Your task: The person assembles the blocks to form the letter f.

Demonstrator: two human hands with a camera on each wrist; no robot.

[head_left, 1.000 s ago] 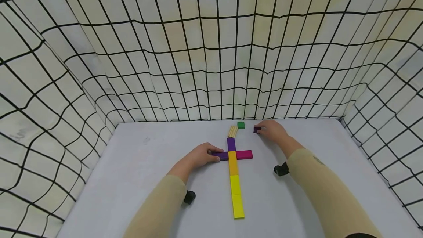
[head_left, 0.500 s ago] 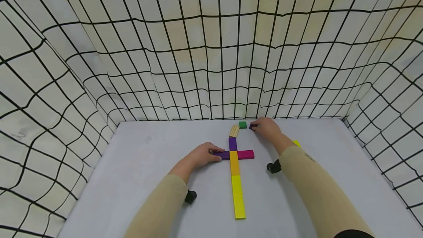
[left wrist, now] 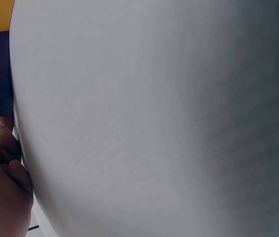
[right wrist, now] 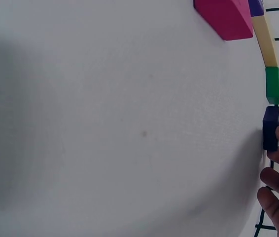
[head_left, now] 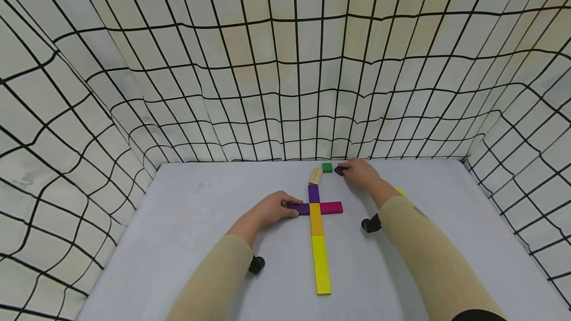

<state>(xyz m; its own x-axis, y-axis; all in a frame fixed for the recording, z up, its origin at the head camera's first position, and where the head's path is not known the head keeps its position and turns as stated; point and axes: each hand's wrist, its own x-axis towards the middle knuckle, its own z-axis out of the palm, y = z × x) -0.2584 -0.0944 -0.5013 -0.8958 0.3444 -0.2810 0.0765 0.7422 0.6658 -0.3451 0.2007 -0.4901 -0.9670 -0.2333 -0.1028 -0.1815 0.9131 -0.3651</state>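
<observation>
Flat blocks form a cross on the white table. My left hand (head_left: 274, 208) grips the end of a dark purple block (left wrist: 3, 74), the cross's left arm, which touches an orange block (head_left: 315, 219). Opposite lies a magenta block (head_left: 331, 207). Beyond the orange one come a purple block (head_left: 314, 193), then a tilted cream ribbed block (head_left: 315, 176) and a green block (head_left: 327, 168). Near the far edge my right hand (head_left: 360, 173) pinches a small dark purple block (right wrist: 271, 128) between thumb and fingers. It sits tilted, slightly apart from the green block.
Two yellow blocks (head_left: 322, 278) extend the line toward the near side. Another yellow piece (head_left: 400, 192) peeks out behind the right sleeve (head_left: 428, 246). A black grid net (head_left: 276, 95) over pale walls encloses the back and sides of the table (head_left: 178, 241).
My right hand has slid the small dark purple block left toward the green block and turned it slightly. A yellow piece has come into view behind the right sleeve. My left hand stays in place.
</observation>
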